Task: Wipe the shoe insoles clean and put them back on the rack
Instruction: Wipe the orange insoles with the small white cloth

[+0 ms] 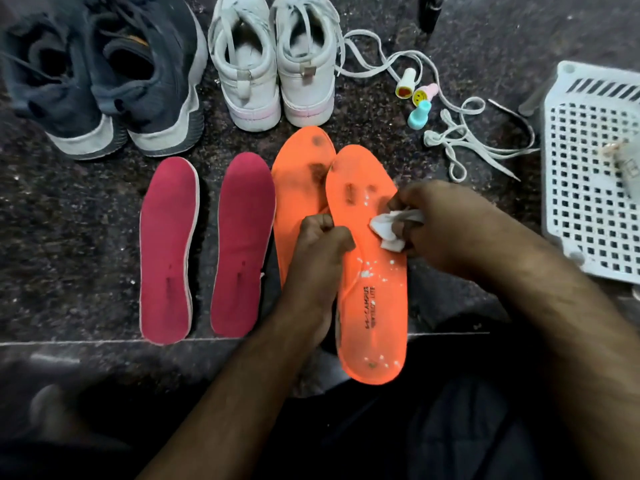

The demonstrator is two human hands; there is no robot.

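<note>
A: Head view. Right orange insole [372, 289] held up off the dark stone floor [86, 220], heel end toward the person. Left hand [320, 244] curled round its inner edge at mid-length. Right hand [446, 223] pinches a white wipe [389, 228] against the top face near the arch.

B: Condition?

A: White flecks scattered along it, dark smudges near the forefoot. The second orange insole [298, 188] lies flat beneath and to the left, partly overlapped, with darker stains. Two red insoles [168, 251] lie side by side further left, apart from the orange pair.

B: Handling?

A: My guess: light, thin foam, bends easily. Best pinched at the edge mid-length, as it is now, so it doesn't flop under the wipe. Surface may be damp and a bit slick.

B: Surroundings?

A: Dark sneakers [100, 84] and white sneakers [273, 71] stand behind. Loose laces [460, 140] and small coloured caps [417, 98] to the right. White perforated rack [588, 188] at far right, well apart from the insoles.
</note>
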